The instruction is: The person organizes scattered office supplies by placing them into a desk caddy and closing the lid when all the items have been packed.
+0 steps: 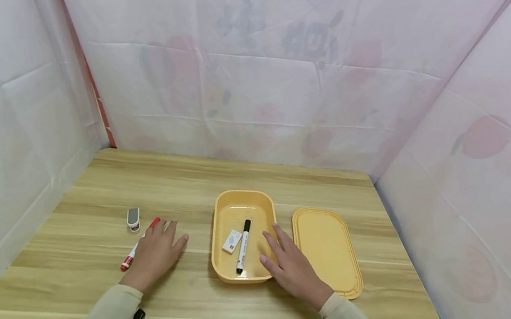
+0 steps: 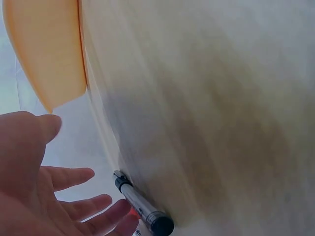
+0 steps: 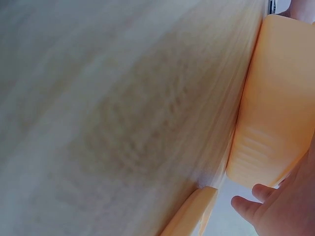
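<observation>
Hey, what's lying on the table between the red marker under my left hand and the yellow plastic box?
Nothing: in the head view, only bare wooden table separates the red marker under the left hand from the yellow plastic box.

A red-capped white marker (image 1: 139, 245) lies flat on the wood, left of the open yellow box (image 1: 225, 223).

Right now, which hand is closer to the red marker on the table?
Left. The left hand lies over the red marker, touching it. The right hand rests at the yellow box, well away.
</observation>
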`<state>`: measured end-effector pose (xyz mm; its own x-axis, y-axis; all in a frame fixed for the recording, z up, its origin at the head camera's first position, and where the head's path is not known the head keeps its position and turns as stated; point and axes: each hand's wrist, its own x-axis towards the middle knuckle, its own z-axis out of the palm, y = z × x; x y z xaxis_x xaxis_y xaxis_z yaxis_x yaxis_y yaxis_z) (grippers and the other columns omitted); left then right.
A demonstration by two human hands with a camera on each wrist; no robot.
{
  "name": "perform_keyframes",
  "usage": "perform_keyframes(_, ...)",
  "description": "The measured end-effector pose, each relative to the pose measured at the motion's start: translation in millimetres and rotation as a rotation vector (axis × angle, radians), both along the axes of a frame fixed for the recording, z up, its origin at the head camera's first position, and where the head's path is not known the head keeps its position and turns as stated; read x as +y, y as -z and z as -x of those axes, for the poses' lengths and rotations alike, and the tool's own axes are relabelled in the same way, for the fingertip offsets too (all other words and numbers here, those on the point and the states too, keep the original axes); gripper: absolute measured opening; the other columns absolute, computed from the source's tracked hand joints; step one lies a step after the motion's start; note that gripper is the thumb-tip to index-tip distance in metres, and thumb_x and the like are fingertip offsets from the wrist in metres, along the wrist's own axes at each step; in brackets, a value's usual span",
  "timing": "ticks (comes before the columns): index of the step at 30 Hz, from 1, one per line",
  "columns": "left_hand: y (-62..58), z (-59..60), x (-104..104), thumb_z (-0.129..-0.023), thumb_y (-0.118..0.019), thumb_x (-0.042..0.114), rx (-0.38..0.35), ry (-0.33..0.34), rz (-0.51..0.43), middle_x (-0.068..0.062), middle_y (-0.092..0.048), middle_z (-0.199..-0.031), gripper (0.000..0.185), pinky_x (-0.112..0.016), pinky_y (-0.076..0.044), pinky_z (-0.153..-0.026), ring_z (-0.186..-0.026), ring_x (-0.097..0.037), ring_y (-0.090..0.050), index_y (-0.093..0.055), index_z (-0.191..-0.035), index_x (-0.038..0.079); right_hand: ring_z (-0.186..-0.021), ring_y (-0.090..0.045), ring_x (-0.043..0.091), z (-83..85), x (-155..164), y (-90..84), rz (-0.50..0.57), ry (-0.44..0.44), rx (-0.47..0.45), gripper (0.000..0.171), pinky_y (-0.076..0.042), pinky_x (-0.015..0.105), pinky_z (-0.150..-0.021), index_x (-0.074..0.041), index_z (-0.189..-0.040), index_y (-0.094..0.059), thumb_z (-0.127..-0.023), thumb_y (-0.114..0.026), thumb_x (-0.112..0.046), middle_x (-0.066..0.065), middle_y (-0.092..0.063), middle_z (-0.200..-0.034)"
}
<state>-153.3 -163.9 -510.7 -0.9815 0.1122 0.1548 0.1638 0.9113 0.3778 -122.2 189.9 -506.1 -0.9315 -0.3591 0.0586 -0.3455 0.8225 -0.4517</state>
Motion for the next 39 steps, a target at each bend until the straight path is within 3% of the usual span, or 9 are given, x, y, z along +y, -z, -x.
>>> perform_keyframes(10, -6.5, 7.0, -7, -0.097, -0.062, 0.025, -0.051, 0.026, -0.04, -0.032, -0.058, -0.128, 0.055, -0.062, -0.047, -0.095, -0.114, -0.05, -0.057, -0.051, -0.138, -0.01, -0.153, -0.022, 0.031, -0.5, 0, -0.1, 0.004, -0.004, 0.006, 0.067, -0.03, 0.06, -0.117, -0.025, -0.16, -0.031, -0.103, -0.037, -0.061, 0.004, -0.012, -0.17)
perform_keyframes(18, -9.0, 6.1, -12, -0.09, -0.066, 0.009, -0.03, 0.047, -0.015, -0.031, -0.06, -0.115, 0.046, -0.057, -0.052, -0.08, -0.094, -0.044, -0.062, -0.056, -0.131, -0.009, -0.155, -0.019, 0.029, 0.2, 0, 2.9, 0.012, -0.007, 0.002, 0.067, -0.029, 0.059, -0.117, -0.026, -0.16, -0.029, -0.103, -0.035, -0.061, 0.002, -0.01, -0.17)
perform_keyframes(22, -7.5, 6.4, -15, -0.086, -0.064, 0.001, -0.019, 0.057, -0.021, -0.032, -0.061, -0.116, 0.046, -0.056, -0.053, -0.079, -0.092, -0.042, -0.063, -0.057, -0.13, -0.008, -0.155, -0.019, 0.029, 0.6, 1, 3.0, 0.017, -0.009, 0.003, 0.067, -0.029, 0.059, -0.117, -0.026, -0.16, -0.029, -0.103, -0.035, -0.061, 0.002, -0.01, -0.17)
perform_keyframes(32, -5.5, 11.4, -18, -0.086, -0.059, -0.008, -0.091, 0.087, -0.057, -0.039, -0.056, -0.128, 0.049, -0.059, -0.049, -0.097, -0.115, -0.053, -0.058, -0.055, -0.134, -0.013, -0.155, -0.02, 0.029, 0.5, 1, 4.7, 0.019, 0.004, 0.001, 0.067, -0.029, 0.059, -0.117, -0.027, -0.16, -0.029, -0.103, -0.035, -0.062, 0.001, -0.01, -0.17)
perform_keyframes(39, -5.1, 11.8, -18, -0.084, -0.058, -0.01, -0.089, 0.089, -0.065, -0.038, -0.057, -0.126, 0.049, -0.058, -0.049, -0.097, -0.114, -0.052, -0.058, -0.055, -0.134, -0.012, -0.154, -0.02, 0.029, 1.0, 1, 4.8, 0.02, -0.001, 0.012, 0.067, -0.03, 0.06, -0.116, -0.026, -0.16, -0.03, -0.103, -0.036, -0.061, 0.001, -0.011, -0.17)
